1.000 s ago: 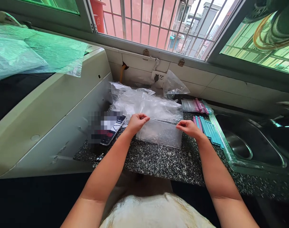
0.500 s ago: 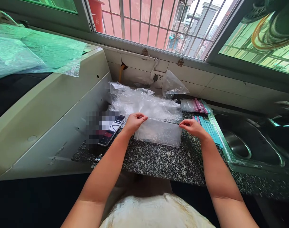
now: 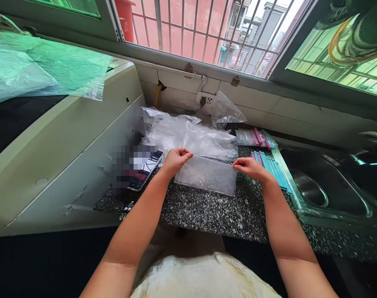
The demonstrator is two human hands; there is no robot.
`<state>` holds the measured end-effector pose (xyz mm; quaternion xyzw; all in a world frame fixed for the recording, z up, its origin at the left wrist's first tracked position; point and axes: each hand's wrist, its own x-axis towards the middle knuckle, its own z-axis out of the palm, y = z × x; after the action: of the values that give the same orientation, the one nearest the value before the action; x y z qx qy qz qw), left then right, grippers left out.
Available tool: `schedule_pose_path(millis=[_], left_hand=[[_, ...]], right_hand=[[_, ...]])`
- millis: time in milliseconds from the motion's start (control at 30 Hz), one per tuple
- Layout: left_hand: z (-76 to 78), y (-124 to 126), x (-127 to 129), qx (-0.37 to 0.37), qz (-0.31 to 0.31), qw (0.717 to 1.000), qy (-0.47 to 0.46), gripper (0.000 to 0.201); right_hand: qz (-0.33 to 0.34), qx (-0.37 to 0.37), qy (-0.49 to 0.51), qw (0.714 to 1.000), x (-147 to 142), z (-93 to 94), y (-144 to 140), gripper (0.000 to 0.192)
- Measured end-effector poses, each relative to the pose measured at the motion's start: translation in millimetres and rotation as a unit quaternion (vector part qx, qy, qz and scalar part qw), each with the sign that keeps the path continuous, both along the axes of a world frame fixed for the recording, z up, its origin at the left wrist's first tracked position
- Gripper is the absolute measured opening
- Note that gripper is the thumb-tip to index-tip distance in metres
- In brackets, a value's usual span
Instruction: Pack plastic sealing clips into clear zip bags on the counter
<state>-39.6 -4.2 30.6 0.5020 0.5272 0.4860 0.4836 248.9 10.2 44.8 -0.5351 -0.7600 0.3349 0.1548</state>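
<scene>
Clear plastic bag (image 3: pixel 205 176), both hands pinching corners, phone (image 3: pixel 141 165) blurred

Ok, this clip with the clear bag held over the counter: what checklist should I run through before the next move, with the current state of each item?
1. Left hand pinches the bag's top left corner: ok.
2. Right hand pinches the top right corner: ok.
3. Clear bag stretched flat between the hands, lower edge on the counter: ok.
4. Bag mouth open or sealed: cannot tell.
5. Teal and pink sticks lie beside the right hand, by the sink: ok.
6. Phone lies apart from the bag, left of it: ok.
</scene>
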Motion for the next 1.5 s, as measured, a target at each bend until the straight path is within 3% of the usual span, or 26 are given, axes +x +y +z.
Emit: schedule_pose_path(millis=[167,433,767,1200,1500], left_hand=[[-1.0,-0.8,1.5,0.008,-0.023,1.000,0.011,0.023],[-2.0,-1.3,4.5,0.006,-0.036,0.999,0.033,0.021],[2.3,-4.2,5.7,0.001,-0.038,0.998,0.055,0.018],[-8.6,-1.2,9.8,0.017,-0.077,0.993,0.084,0.018],[-6.2,-3.1,12.1,0.009,-0.073,0.994,0.080,0.017]], right_hand=[[0.032,-0.036,0.001,0.999,-7.9,3.8,-5.8,0.031],[0.073,-0.006,-0.008,0.997,-30.6,-5.3,-11.3,0.023],[0.078,-0.066,-0.016,0.995,-27.0,-3.8,-10.7,0.024],[0.112,-0.086,-0.060,0.988,-25.4,1.6,-12.3,0.021],[0.120,-0.090,-0.056,0.987,-26.4,4.1,-14.4,0.024]])
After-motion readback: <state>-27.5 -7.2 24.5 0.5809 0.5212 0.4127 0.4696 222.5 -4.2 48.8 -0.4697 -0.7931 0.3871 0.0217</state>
